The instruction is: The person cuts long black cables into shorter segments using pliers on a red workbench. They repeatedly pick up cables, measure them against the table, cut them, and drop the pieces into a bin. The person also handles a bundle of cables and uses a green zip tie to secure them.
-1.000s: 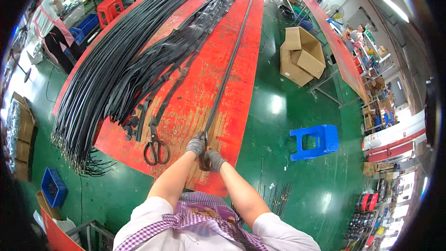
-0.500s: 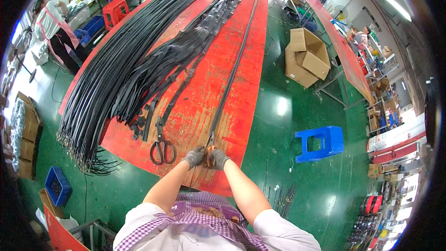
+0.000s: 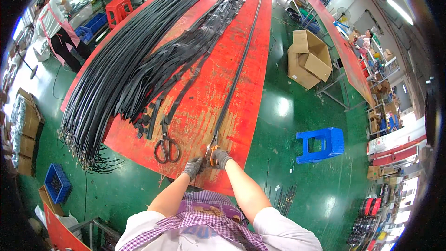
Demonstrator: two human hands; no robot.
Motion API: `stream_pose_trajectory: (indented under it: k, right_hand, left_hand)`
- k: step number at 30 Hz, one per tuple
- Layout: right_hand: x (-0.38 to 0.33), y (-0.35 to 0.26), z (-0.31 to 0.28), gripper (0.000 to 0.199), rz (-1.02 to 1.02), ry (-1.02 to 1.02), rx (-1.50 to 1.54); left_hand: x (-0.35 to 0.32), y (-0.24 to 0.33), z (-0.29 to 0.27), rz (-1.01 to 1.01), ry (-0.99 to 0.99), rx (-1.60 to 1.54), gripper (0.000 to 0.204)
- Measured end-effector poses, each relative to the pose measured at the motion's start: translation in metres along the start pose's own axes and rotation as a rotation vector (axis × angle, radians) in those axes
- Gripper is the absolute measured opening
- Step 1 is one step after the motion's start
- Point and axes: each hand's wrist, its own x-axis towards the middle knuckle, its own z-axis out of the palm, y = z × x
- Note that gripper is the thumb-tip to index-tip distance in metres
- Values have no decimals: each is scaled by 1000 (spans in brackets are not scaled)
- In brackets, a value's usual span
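Observation:
Near the front edge of the red table, my right hand point(image 3: 220, 159), in a grey glove, is closed around orange-handled pliers point(image 3: 213, 149). Their metal jaws meet the near end of a long black sleeve point(image 3: 234, 88), which runs away up the table. Just left of it, my gloved left hand point(image 3: 193, 168) is closed, fingers curled in; what they hold is too small to make out. Black scissors point(image 3: 167, 150) lie to the left of my hands, blades pointing away. Beside the blades are short black offcuts point(image 3: 141, 125) and a flat black strip point(image 3: 183, 94).
A thick bundle of black cables point(image 3: 111, 65) hangs over the table's left edge, beside loose black strips point(image 3: 158, 72). On the green floor at right stand a blue stool point(image 3: 332, 142) and an open cardboard box point(image 3: 299, 67). A person point(image 3: 58, 25) stands at the far left.
My left hand has drawn slightly back toward me, apart from the right one. The right hand and pliers have shifted a little right. The scissors lie unmoved.

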Motion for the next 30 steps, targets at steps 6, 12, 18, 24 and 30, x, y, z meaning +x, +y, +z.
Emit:
stream_pose_trajectory:
  k: [6, 12, 18, 24, 30]
  right_hand:
    - [-38, -14, 11, 14, 113, -324, 386]
    - [-110, -42, 8, 25, 212, -402, 365]
    - [-140, 4, -11, 25, 129, -448, 484]
    - [-146, -22, 21, 19, -176, -207, 227]
    - [-75, -86, 81, 36, -327, 298, -497]
  left_hand:
    - [1, -2, -11, 14, 45, 58, 20]
    - [-9, 5, -5, 8, 126, 50, 18]
    - [-3, -6, -10, -19, 34, 97, 20]
    - [-19, -45, -28, -67, -98, 137, 22]
    - [-65, -59, -41, 200, -77, 617, 25]
